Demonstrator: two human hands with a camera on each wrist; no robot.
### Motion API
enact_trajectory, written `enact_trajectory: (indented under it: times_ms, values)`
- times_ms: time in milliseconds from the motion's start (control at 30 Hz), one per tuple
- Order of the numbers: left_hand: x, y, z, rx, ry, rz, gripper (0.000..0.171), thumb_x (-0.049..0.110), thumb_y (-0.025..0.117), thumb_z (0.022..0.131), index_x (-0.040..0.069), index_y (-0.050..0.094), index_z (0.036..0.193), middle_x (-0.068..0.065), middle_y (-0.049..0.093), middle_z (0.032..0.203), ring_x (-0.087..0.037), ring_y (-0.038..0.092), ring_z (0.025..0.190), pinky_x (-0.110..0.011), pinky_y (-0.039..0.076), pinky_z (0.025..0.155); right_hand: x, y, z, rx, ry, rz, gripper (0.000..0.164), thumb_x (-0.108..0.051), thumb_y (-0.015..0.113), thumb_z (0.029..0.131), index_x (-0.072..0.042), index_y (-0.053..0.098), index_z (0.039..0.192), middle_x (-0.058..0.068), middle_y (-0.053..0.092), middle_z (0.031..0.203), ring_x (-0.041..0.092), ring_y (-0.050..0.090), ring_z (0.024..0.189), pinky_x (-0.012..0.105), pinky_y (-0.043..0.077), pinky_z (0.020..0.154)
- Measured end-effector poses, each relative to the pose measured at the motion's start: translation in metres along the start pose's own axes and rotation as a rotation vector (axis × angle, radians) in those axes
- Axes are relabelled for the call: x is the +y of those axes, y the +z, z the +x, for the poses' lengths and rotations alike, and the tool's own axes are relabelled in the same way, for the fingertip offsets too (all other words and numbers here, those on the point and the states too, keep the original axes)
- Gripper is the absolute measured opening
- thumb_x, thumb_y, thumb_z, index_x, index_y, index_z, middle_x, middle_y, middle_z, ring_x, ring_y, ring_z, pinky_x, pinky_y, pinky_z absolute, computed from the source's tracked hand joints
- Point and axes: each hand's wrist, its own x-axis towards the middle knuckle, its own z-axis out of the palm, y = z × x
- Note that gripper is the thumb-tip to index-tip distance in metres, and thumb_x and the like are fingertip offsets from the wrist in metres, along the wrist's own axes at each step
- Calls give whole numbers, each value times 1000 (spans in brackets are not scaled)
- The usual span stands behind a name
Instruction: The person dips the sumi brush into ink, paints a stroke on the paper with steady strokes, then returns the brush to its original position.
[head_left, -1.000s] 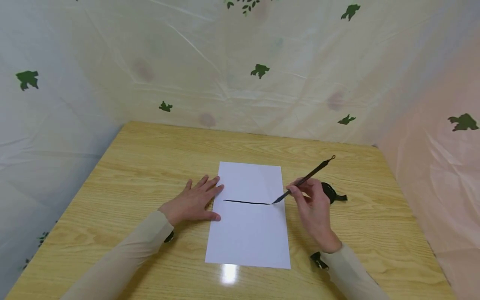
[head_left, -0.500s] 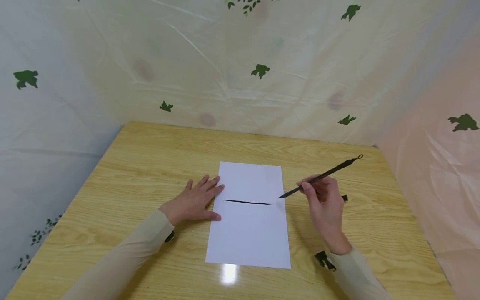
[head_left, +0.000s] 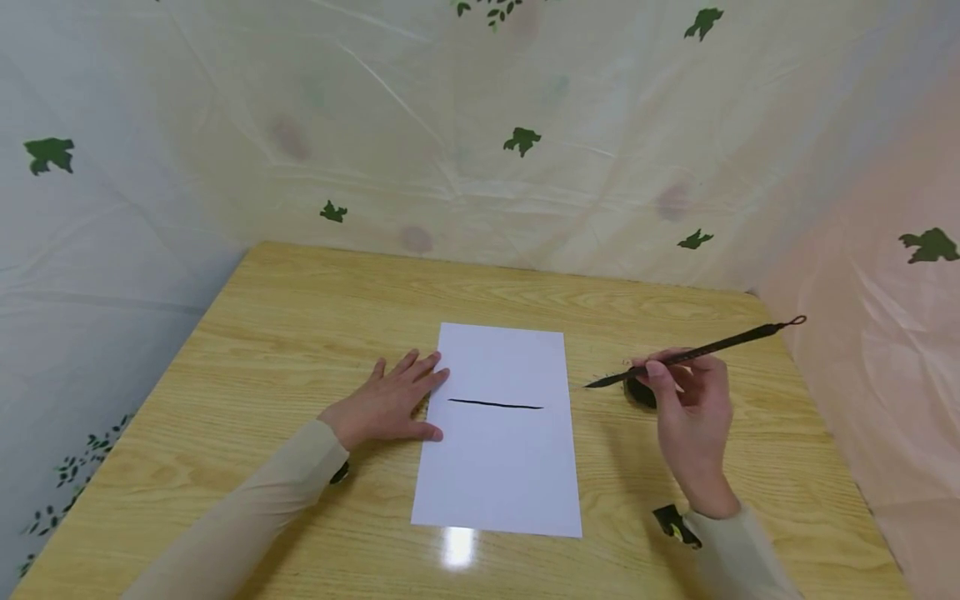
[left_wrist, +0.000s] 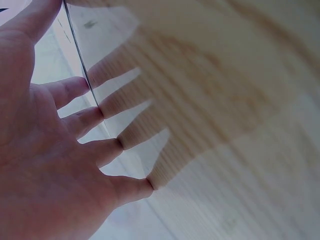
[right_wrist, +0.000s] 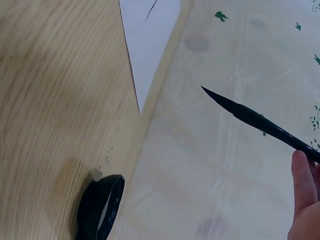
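Observation:
A sheet of white paper point(head_left: 495, 475) lies on the table with one thin black stroke point(head_left: 495, 405) across its middle. My left hand point(head_left: 390, 406) is spread flat at the sheet's left edge, the thumb and nearest fingertips on the paper. In the left wrist view its straight fingers point(left_wrist: 132, 190) touch the glossy tabletop. My right hand point(head_left: 693, 417) pinches a black calligraphy brush point(head_left: 738, 340) by its shaft, right of the sheet. The brush slants, its pointed dark tip point(right_wrist: 215, 96) toward the paper and clear of it. A black ink dish point(head_left: 639, 394) sits partly hidden behind the right hand.
The wood-grain table point(head_left: 315, 300) is bounded by pale cloth point(head_left: 420, 183) with green bird prints at the back and sides. In the right wrist view, the ink dish point(right_wrist: 102, 207) stands near the paper's corner. Light glares below the sheet.
My right hand has lifted the brush off the end of the black stroke and moved right, past the paper's edge, with the brush tilting lower. The left hand and paper have stayed put.

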Motion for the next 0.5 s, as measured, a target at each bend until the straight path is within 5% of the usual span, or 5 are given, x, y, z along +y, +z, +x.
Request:
enact_trajectory:
  times_ms: [500]
  values:
    - [-1, 1, 0, -7, -9, 0, 95, 60, 71, 91, 14, 31, 164, -10, 17, 172, -41, 8, 158, -76, 12, 115, -6, -22, 4, 88, -17, 52, 29, 25, 54, 93, 25, 42, 120, 20, 66, 101, 26, 74, 92, 27, 60, 80]
